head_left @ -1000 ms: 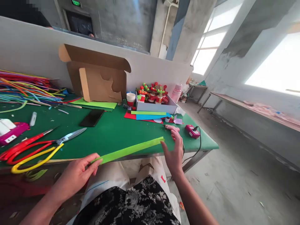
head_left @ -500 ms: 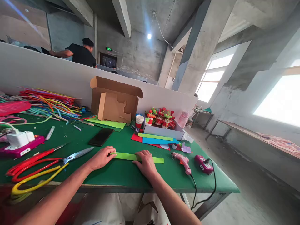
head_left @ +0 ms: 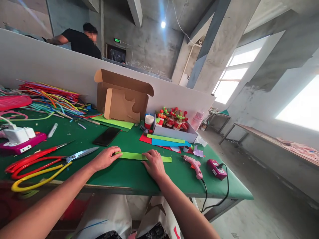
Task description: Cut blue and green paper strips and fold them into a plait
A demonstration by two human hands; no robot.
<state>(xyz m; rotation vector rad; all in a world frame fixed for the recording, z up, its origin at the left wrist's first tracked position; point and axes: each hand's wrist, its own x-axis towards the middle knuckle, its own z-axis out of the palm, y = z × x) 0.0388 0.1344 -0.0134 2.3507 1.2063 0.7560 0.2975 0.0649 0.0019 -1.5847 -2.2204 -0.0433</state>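
Near the green worktop's front edge, the left hand pinches a green strip; the right hand lies on it, grip loosely spread. Concrete walls surround.

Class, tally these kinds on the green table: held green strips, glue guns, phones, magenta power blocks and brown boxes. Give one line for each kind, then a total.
Held green strip: 1
Glue gun: 1
Phone: 1
Magenta power blocks: 2
Brown box: 1
Total: 6
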